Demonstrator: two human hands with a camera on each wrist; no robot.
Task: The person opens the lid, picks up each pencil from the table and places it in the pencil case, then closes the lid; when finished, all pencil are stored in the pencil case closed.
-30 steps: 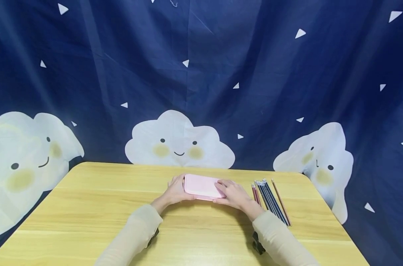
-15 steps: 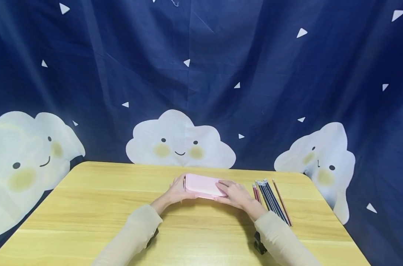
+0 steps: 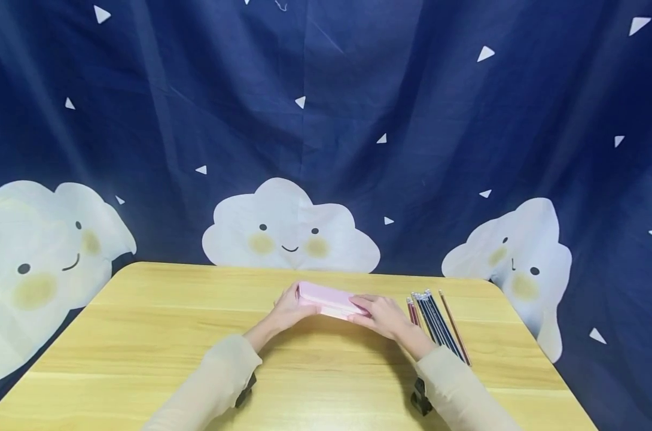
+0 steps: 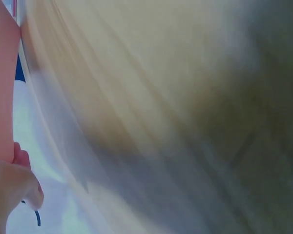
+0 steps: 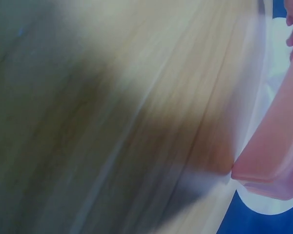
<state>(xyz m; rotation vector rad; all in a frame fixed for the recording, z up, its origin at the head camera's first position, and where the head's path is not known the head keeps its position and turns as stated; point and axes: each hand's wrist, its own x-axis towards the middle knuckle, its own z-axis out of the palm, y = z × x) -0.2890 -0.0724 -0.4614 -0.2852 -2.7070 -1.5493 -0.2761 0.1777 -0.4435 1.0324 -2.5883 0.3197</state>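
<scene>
Pink case (image 3: 330, 299) just below centre of head frame, held between both hands; contact with table unclear. Left hand (image 3: 292, 308) grips left end, thumb on near side. Right hand (image 3: 382, 316) grips right end, fingers over top. Dark pencils (image 3: 438, 322) bunched right of right hand, red pencils (image 3: 414, 311) on their left, single brown pencil (image 3: 454, 326) on their right. Wooden table (image 3: 143, 359) across bottom. Blue curtain (image 3: 347, 155) fills upper frame, cloud prints (image 3: 288, 209) along its lower part.
</scene>
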